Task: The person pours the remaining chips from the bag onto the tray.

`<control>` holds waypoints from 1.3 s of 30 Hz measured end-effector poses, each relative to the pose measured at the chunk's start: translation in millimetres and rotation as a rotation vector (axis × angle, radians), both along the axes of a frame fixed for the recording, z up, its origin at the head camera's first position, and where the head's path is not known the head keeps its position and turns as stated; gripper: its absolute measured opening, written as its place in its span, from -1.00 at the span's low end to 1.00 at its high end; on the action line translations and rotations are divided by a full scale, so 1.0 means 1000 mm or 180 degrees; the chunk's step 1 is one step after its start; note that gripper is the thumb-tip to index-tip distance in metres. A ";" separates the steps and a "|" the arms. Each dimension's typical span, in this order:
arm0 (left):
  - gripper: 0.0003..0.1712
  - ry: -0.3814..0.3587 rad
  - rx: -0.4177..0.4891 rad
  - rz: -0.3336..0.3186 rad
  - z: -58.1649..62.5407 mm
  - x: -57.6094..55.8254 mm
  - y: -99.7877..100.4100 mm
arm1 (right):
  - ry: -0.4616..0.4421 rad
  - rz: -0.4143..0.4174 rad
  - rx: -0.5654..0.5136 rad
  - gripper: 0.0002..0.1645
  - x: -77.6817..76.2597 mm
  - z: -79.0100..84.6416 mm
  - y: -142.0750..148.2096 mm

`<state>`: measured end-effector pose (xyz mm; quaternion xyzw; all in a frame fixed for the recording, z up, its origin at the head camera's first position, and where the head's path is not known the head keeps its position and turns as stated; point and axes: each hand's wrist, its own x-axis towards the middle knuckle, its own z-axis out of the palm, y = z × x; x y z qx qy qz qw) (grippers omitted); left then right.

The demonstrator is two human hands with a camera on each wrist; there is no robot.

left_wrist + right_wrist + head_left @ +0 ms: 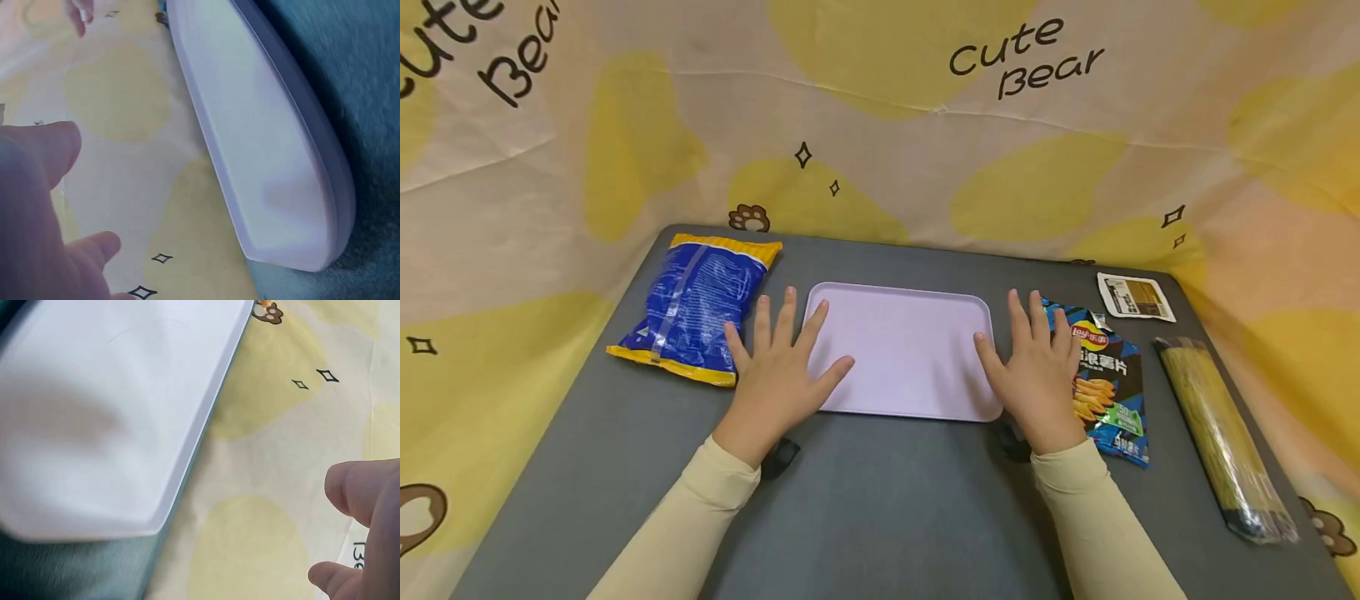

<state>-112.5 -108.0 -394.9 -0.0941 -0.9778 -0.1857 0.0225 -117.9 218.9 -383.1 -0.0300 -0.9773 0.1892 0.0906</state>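
Note:
Both hands are spread with straight fingers and hold nothing. My left hand [778,379] hovers over the left end of a pale purple tray [902,354], its little finger overlapping a blue and yellow snack bag [703,304] in the head view. At the tray's right end is my right hand [1033,375], overlapping a dark blue Lay's potato chip bag [1112,392] and hiding its left part. In the left wrist view the tray [262,137] lies beside the thumb and fingers; the right wrist view shows its corner and bare inside [125,456].
A long clear pack of yellow sticks [1225,433] lies along the right side of the grey table [880,508]. Behind it sits a small white-edged packet [1135,297]. A patterned cloth [880,125] rises behind the table and along its sides.

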 end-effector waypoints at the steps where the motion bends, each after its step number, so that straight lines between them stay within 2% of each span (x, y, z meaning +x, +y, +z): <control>1: 0.04 -0.0054 -0.0008 -0.0020 0.001 0.002 0.000 | -0.0008 -0.0006 0.0011 0.00 0.002 0.000 0.002; 8: 0.02 -0.0305 -0.0037 -0.0067 0.000 0.014 -0.002 | -0.0069 0.0025 0.0013 0.00 0.017 -0.001 0.019; 14: -0.01 -0.0399 0.0024 -0.0016 -0.003 0.021 -0.004 | -0.0112 0.0047 0.0038 -0.01 0.028 -0.006 0.033; 24: -0.17 -0.0553 0.0081 0.0072 -0.008 0.023 -0.002 | -0.0228 0.0002 0.0199 0.03 0.041 -0.014 0.044; 31: -0.28 -0.0688 0.0104 -0.0004 -0.012 0.022 -0.001 | -0.0244 0.0096 0.0386 -0.04 0.052 -0.022 0.049; 39: -0.39 -0.0772 0.0082 -0.0130 -0.014 0.024 0.000 | -0.0286 0.0201 0.0431 -0.10 0.058 -0.032 0.052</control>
